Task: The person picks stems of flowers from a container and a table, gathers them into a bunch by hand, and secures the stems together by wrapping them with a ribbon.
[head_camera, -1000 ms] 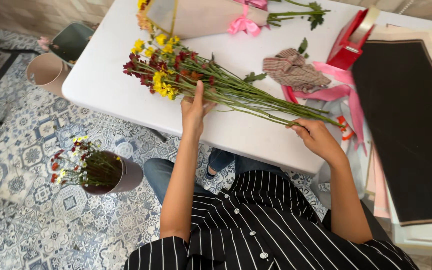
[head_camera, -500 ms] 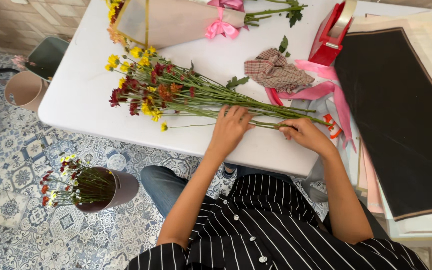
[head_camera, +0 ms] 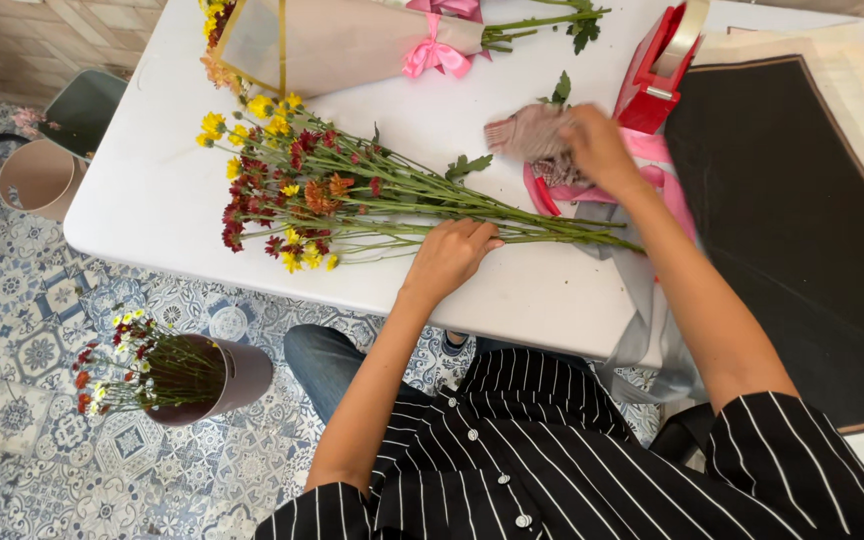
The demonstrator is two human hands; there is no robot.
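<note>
Pressing down on the green stems of a loose bunch of red, yellow and orange small-headed flowers [head_camera: 352,205], the left hand [head_camera: 449,258] lies curled over them at the table's near edge, knuckles bent, grasping the stalks; the bunch stretches across the white table [head_camera: 152,200] with its heads toward nine o'clock and its cut ends toward three; the right hand [head_camera: 602,150], at one o'clock from the left, closes on a pinkish-brown checked cloth [head_camera: 530,135], which is motion-blurred, so its shape is hard to read; two hands are in view, both the person's own; one wrapped bouquet in beige paper with a pink bow [head_camera: 352,40] lies at twelve o'clock, cut off by the top edge; one red tape dispenser [head_camera: 657,70] stands just beside the right hand; pink ribbon [head_camera: 662,160] is partly hidden under that wrist; one large black sheet [head_camera: 792,230] at three o'clock runs out of frame; on the floor at eight o'clock one mauve bucket of flowers [head_camera: 202,385] lies tilted; two more containers sit at ten o'clock, partly cropped.
</note>
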